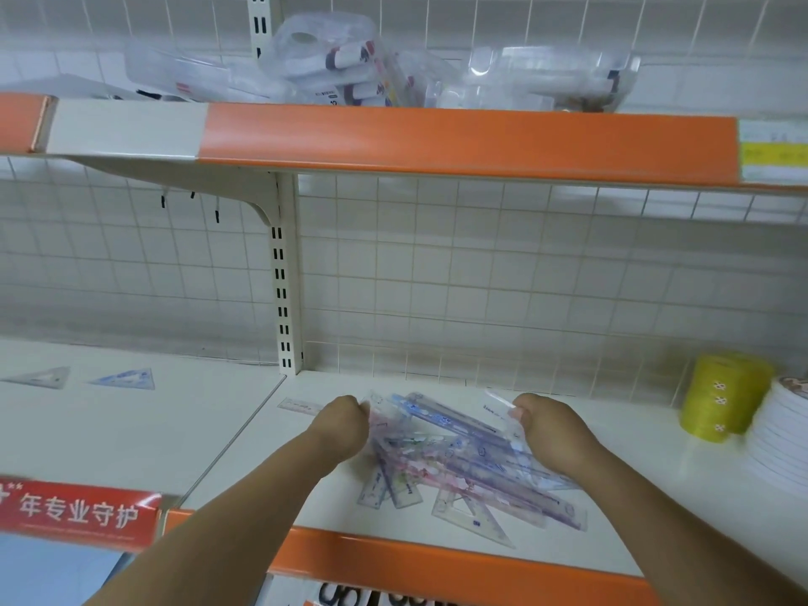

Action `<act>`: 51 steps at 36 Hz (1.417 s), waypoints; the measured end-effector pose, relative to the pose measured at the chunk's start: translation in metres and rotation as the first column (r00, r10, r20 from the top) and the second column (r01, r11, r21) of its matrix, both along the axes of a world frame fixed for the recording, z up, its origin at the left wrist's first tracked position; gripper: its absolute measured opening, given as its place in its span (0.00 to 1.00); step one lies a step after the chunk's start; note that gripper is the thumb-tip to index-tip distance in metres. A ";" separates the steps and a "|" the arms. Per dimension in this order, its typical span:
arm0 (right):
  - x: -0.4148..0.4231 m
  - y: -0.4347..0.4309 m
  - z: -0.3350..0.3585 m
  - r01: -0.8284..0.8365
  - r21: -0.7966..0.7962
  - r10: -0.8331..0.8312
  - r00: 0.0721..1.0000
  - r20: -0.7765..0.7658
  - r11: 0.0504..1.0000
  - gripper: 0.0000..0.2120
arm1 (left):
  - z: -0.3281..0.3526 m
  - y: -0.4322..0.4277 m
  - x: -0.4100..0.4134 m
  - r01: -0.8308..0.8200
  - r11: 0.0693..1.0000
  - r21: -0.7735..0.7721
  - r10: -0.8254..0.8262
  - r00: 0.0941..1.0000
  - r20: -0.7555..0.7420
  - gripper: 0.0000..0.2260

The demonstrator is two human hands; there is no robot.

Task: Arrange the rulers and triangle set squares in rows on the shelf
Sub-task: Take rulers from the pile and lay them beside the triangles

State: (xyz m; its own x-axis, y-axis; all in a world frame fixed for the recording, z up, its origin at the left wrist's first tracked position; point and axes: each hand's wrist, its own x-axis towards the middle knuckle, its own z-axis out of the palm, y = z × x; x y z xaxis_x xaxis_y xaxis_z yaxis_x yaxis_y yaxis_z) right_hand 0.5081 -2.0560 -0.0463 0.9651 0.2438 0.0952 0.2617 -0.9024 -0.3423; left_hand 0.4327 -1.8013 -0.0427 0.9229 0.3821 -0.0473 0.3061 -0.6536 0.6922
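A loose heap of clear plastic rulers and triangle set squares (463, 461) lies on the cream shelf (612, 509) between my hands. My left hand (339, 428) grips the heap's left edge with curled fingers. My right hand (548, 433) pinches a clear piece at the heap's upper right. One small ruler (299, 405) lies flat just left of my left hand. Two set squares lie side by side on the neighbouring shelf section: a grey one (41, 378) and a blue one (124, 379).
A yellow roll (721, 398) and a stack of white plates (780, 435) stand at the shelf's right end. The upper shelf with its orange front strip (468, 139) carries clear plastic packs (341, 67). A slotted upright post (284, 299) divides the wire-grid back wall.
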 end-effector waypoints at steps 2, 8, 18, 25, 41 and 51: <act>-0.001 0.005 0.000 0.010 -0.037 -0.010 1.000 0.003 0.999 0.09 | 0.001 0.001 -0.003 0.025 1.000 -0.019 -0.025 0.999 -0.021 0.11; -0.012 0.027 0.005 -0.090 -0.079 0.086 0.994 -0.063 0.993 0.19 | 0.002 0.012 -0.020 0.070 0.996 -0.062 -0.073 0.996 -0.049 0.14; -0.030 0.078 0.007 -0.245 -0.110 0.233 0.966 -0.114 0.963 0.05 | 0.000 0.058 -0.049 0.098 0.995 -0.014 -0.099 0.994 -0.050 0.24; -0.058 0.132 0.016 -0.251 -0.099 0.246 0.967 -0.061 0.963 0.16 | 0.006 0.109 -0.080 0.144 0.975 0.170 -0.129 0.987 -0.097 0.13; -0.168 0.317 0.023 -0.274 -0.084 0.273 0.962 -0.025 0.958 0.21 | 0.016 0.286 -0.207 0.145 0.962 0.230 -0.126 0.988 -0.093 0.25; -0.209 0.411 0.023 -0.309 -0.083 0.306 0.951 -0.057 0.947 0.23 | 0.009 0.376 -0.257 0.000 0.997 0.078 -0.004 0.999 0.048 0.25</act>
State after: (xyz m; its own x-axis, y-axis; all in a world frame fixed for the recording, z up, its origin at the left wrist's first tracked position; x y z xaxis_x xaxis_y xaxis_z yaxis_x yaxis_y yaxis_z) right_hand 0.2994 -1.6445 -0.0233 0.8446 0.5350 0.0199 0.5184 -0.8079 -0.2803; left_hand 0.1759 -1.4253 -0.0340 0.9242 0.3809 0.0268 0.2722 -0.7065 0.6533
